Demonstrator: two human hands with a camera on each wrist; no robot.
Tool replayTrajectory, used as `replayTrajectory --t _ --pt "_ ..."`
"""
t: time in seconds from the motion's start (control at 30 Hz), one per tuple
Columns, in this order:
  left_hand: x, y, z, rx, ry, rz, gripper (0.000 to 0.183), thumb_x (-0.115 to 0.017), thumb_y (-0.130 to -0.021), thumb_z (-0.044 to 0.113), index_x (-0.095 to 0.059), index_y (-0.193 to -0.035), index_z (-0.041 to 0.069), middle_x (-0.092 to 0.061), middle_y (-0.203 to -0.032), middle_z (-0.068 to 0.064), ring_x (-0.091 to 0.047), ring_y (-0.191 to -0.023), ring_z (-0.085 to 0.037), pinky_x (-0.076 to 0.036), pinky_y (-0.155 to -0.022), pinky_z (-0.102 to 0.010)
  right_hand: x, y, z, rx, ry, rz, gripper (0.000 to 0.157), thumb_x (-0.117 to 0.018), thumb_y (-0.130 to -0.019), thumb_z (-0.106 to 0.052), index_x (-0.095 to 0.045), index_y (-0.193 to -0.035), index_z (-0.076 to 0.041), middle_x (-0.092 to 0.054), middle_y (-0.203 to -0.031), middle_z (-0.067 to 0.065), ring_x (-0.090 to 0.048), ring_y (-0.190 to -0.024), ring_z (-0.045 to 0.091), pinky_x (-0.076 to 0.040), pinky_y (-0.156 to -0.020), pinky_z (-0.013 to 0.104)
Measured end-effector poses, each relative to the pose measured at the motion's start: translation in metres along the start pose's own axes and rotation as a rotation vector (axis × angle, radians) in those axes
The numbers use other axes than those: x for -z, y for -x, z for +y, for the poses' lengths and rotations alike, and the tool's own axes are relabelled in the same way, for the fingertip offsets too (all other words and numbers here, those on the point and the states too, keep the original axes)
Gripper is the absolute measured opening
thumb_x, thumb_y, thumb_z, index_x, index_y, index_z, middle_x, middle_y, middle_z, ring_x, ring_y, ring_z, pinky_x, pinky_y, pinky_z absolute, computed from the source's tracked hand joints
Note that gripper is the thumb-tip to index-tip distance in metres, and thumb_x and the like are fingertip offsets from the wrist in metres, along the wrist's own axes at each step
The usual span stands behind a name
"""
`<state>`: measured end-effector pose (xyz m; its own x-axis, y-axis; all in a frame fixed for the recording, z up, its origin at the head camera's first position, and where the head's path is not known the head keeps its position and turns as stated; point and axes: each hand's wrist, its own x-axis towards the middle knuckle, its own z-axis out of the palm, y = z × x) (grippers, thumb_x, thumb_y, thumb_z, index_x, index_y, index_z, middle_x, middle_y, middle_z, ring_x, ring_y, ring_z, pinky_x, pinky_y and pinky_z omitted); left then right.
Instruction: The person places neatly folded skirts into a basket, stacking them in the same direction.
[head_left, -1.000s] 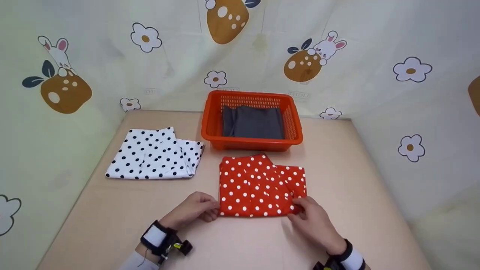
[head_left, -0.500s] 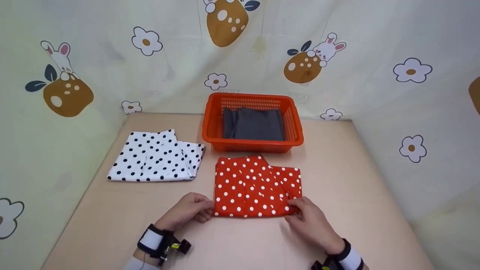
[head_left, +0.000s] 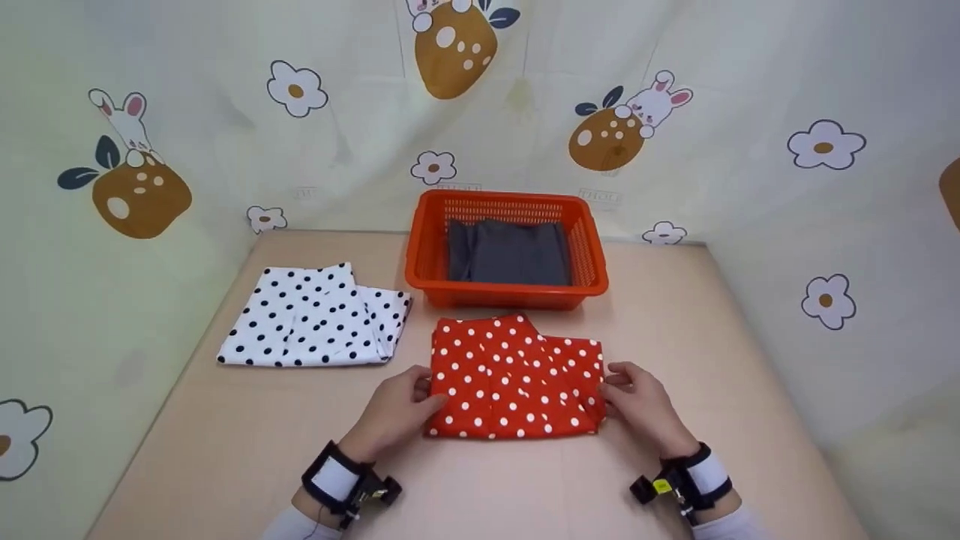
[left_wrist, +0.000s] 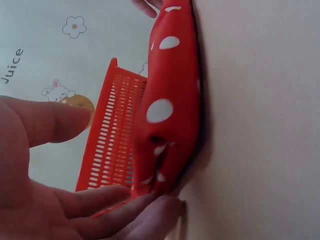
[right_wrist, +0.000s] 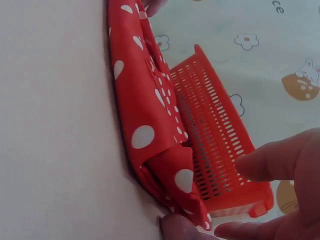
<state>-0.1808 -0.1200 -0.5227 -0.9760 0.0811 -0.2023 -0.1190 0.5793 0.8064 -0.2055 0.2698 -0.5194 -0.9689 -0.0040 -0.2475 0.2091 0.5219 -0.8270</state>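
Note:
A folded red cloth with white dots [head_left: 517, 382] lies on the table between both hands. At its left edge is my left hand [head_left: 394, 412]; the left wrist view shows the thumb [left_wrist: 55, 122] raised clear of the cloth and the fingertips touching the edge low down. My right hand [head_left: 649, 405] is at the opposite edge. In the right wrist view its thumb [right_wrist: 275, 160] also stands apart from the cloth, with a fingertip [right_wrist: 180, 227] by the lower corner. Whether any fingers reach beneath the cloth is hard to see.
Behind the red cloth stands an orange plastic basket [head_left: 510, 291] with a folded dark grey cloth [head_left: 521, 253] inside. To the left lies a folded white cloth with black dots [head_left: 304, 322]. Printed sheets [head_left: 525, 112] hang around the table.
The red cloth first shifted slightly left. Both hands then moved from its front corners up along the side edges, and the right fingers let go of the front right corner.

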Motion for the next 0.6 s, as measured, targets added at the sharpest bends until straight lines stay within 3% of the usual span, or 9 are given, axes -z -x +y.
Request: replayTrajectory --t 0.1,0.2,0.43,0.6 --pt "-0.005 -0.001 -0.002 0.021 0.122 0.009 0.052 -0.073 -0.100 0.029 -0.059 -0.143 0.004 -0.073 -0.120 -0.009 -0.069 -0.105 -0.020 -0.063 -0.094 -0.039 0.004 -0.002 0.009 -0.051 -0.187 -0.054 0.051 -0.060 -0.105 -0.019 -0.048 -0.149 0.004 -0.063 -0.132 0.024 -0.071 -0.102 0.025 -0.066 -0.087 0.035" --pt "0.000 -0.003 -0.003 0.053 0.225 0.030 0.052 -0.071 -0.101 0.027 -0.058 -0.144 0.001 -0.072 -0.124 -0.013 -0.071 -0.107 -0.021 -0.064 -0.094 -0.039 0.009 -0.002 0.008 -0.073 -0.313 -0.114 0.052 -0.059 -0.108 -0.021 -0.045 -0.151 0.003 -0.064 -0.129 0.022 -0.072 -0.099 0.024 -0.066 -0.087 0.035" --pt "0.000 -0.003 -0.010 0.120 0.575 -0.021 0.049 -0.062 -0.104 0.016 -0.052 -0.148 -0.005 -0.069 -0.127 -0.022 -0.072 -0.103 -0.023 -0.065 -0.092 -0.039 0.014 -0.001 0.013 -0.084 -0.465 -0.234 0.057 -0.058 -0.110 -0.024 -0.038 -0.154 0.006 -0.069 -0.129 0.019 -0.076 -0.101 0.024 -0.066 -0.090 0.039" --pt "0.001 -0.004 -0.011 0.170 0.744 -0.043 0.051 -0.058 -0.105 0.017 -0.047 -0.151 -0.004 -0.064 -0.128 -0.022 -0.067 -0.099 -0.024 -0.065 -0.089 -0.039 0.013 -0.005 0.014 -0.106 -0.558 -0.256 0.055 -0.056 -0.110 -0.021 -0.039 -0.154 0.007 -0.073 -0.126 0.016 -0.077 -0.100 0.022 -0.066 -0.090 0.040"
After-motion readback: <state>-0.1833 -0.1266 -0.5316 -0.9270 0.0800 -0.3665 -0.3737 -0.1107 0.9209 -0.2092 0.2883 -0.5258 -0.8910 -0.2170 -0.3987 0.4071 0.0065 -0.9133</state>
